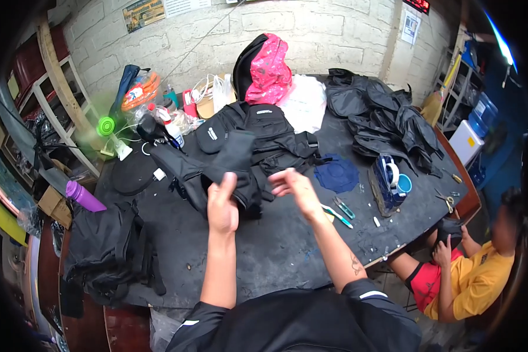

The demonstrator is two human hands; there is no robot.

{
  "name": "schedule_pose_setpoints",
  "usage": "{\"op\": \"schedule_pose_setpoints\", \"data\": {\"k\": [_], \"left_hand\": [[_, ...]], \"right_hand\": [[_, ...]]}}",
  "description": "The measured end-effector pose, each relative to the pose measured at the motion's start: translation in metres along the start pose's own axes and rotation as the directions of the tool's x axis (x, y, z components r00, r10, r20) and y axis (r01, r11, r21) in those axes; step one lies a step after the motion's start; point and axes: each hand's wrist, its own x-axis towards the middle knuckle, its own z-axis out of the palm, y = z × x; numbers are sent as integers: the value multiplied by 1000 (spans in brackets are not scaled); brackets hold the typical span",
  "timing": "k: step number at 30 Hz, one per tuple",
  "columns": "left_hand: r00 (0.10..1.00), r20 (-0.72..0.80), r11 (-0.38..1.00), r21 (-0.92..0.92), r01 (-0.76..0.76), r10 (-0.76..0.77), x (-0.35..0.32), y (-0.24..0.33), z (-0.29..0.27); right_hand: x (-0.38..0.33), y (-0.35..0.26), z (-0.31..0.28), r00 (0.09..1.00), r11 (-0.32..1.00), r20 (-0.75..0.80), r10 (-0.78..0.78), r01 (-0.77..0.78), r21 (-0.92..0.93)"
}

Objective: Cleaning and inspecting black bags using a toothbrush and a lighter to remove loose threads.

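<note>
A black fabric bag (232,155) is in front of me over the table's middle, slightly blurred by motion. My left hand (223,205) grips its near edge, thumb up, with the other fingers mostly hidden by the cloth. To the right of the bag, my right hand (296,190) is open and apart from it, fingers stretched toward the left. Behind the bag lie more black bags (267,123). A round dark blue cloth piece (337,173) sits right of my right hand, with thread snips (344,207) and a pen-like tool (336,216) nearer me.
Stacked black bags (108,252) lie at the left; a black pile (387,111) is far right. A pink bag (270,69), white plastic bag (305,102), green fan (106,126), purple tumbler (85,195), tool box (387,185) and scissors (449,200) surround me. A seated person (475,276) holds something black.
</note>
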Motion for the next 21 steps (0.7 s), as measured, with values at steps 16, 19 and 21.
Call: {"op": "schedule_pose_setpoints", "data": {"k": [16,19,21], "left_hand": [[980,137,904,422,76,-146,-25,-35,17],[979,202,726,671,-151,17,-29,-61,8],[980,187,768,637,-66,-70,-28,-63,-4]], "right_hand": [[63,-27,-17,961,893,-276,1,123,432],[66,-21,-35,983,939,-181,37,27,342],[54,-28,-41,997,977,-7,82,-79,197]]}}
